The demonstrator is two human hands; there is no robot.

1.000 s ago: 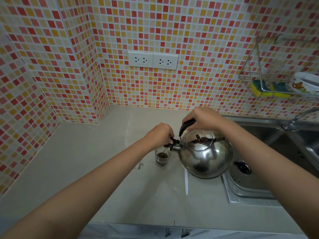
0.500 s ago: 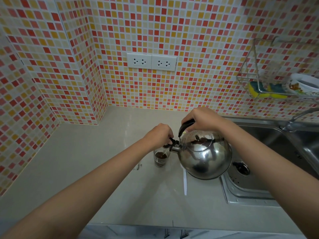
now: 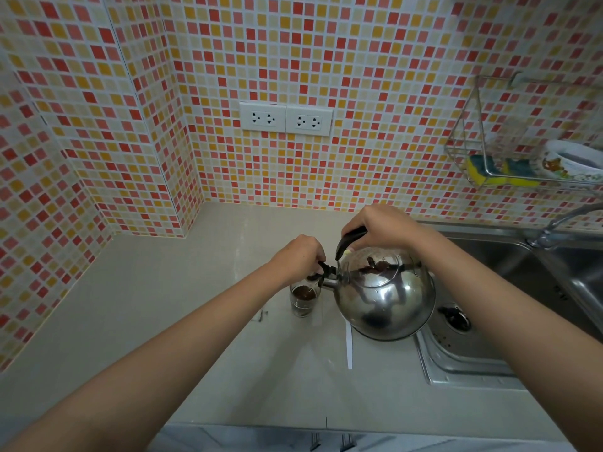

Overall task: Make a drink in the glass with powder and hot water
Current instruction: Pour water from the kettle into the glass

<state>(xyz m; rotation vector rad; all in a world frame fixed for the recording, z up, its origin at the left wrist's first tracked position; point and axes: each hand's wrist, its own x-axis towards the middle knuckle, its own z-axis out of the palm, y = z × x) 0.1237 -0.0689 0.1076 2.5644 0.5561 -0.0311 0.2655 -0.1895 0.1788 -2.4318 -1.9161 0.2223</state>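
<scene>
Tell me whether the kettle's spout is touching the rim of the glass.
Cannot tell. In the head view the left hand covers the spout cap, and the kettle spout tip overlaps the glass rim, so neither contact nor gap shows.

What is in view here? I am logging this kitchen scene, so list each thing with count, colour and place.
kettle: one, shiny steel, black handle, tilted over the counter edge by the sink
glass: one, clear, brown contents, on the counter under the spout
counter: one, beige
power sockets: two, white, on the tiled wall
sink: one, steel, at right
tap: one, steel, behind the sink
wire rack: one, on the wall at right
sponges: two, yellow and blue, in the rack
left hand: grips the black spout cap
right hand: grips the kettle handle
</scene>
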